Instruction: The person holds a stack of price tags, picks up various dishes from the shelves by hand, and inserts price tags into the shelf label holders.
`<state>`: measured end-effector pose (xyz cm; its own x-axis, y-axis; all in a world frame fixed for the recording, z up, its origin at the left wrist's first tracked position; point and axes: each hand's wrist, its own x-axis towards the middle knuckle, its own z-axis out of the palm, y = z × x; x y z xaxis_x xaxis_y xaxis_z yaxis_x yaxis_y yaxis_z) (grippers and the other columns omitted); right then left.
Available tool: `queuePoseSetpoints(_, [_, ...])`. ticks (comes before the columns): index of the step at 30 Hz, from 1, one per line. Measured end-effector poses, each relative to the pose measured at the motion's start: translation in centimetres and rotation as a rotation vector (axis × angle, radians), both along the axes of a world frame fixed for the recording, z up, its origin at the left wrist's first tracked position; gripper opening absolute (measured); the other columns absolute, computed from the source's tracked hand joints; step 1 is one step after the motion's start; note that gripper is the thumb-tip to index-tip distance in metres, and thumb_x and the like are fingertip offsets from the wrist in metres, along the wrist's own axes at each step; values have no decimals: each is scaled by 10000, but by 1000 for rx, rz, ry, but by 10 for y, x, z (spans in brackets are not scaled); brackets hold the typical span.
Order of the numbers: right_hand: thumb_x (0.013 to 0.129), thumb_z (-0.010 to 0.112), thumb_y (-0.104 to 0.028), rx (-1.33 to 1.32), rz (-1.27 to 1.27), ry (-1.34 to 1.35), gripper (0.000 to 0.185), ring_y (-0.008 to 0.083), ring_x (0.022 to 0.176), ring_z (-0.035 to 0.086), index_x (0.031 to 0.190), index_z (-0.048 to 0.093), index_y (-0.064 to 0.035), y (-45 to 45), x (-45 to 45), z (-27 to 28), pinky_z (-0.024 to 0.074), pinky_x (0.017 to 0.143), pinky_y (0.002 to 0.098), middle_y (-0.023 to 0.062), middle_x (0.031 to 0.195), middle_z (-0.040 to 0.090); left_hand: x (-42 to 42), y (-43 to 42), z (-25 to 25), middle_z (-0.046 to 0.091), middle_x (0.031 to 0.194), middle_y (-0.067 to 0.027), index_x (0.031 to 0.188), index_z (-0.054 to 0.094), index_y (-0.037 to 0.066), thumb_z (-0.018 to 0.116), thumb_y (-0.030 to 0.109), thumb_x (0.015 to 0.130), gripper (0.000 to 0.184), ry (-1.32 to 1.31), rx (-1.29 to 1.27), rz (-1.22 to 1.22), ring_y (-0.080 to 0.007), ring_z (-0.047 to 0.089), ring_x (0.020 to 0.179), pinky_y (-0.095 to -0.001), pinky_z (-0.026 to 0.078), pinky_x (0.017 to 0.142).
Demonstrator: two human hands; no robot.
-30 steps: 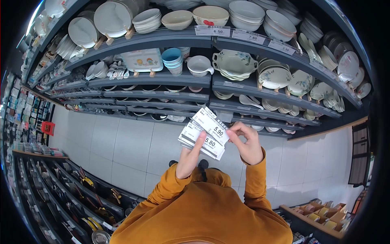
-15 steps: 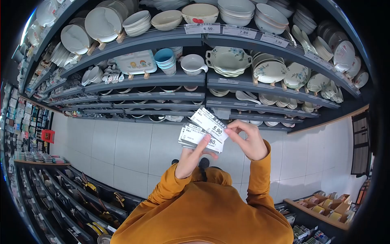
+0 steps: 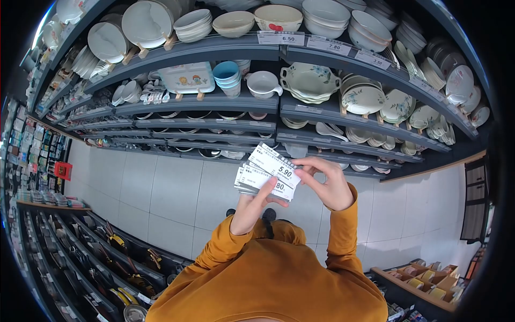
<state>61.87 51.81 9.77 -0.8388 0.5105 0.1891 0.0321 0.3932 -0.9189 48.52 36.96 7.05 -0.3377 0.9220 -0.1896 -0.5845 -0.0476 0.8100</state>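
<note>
A fanned stack of white price cards point(image 3: 256, 178) lies in my left hand point(image 3: 253, 206), its thumb pressed on the cards' lower right part. The top card point(image 3: 273, 163), marked 5.90, is tilted over the others and pinched at its right edge by my right hand point(image 3: 328, 185). Part of the card beneath shows "80". Both hands are held above the floor, in front of the lower shelves. The left fingers are mostly hidden under the stack.
Ahead, grey shelves point(image 3: 214, 47) hold plates, bowls, a blue cup stack point(image 3: 227, 78) and a white handled bowl point(image 3: 263, 85). Utensil racks point(image 3: 80, 257) stand at the lower left. A wooden divided bin point(image 3: 424, 284) is at the lower right. A red basket point(image 3: 63, 170) is far left.
Compared with one second ago, my left thumb sits lower and further right on the cards, covering part of the lower price. My right hand has shifted slightly right, still pinching the top card.
</note>
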Motion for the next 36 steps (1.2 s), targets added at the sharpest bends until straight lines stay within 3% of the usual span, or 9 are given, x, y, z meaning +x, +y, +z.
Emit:
queuePoseSetpoints(12, [896,599,-50,74,56,-7,287,147,670,585,1179,645,-37,2,-1,2,476,628,261,99,847,646,-2,-1,1,617,1089,-113,1234,500,4,496,165,986,296,15,9,13,-178,636,895,-307,552,653])
queuePoseSetpoints(21, [866,652,-69,12,-10,-1,312,113,648,558,1177,644,-49,-3,-1,4,475,614,248,99,919,670,-3,-3,0,623,1091,-111,1219,511,3,514,142,972,283,-17,31,17,-185,638,902,-318,553,663])
queuePoseSetpoints(36, [875,626,-39,57,31,19,258,128,663,543,1129,668,-36,-4,-2,3,463,612,253,88,874,654,-4,-7,-5,625,1097,-115,1209,521,-3,516,82,945,277,-37,57,4,-206,634,928,-343,556,695])
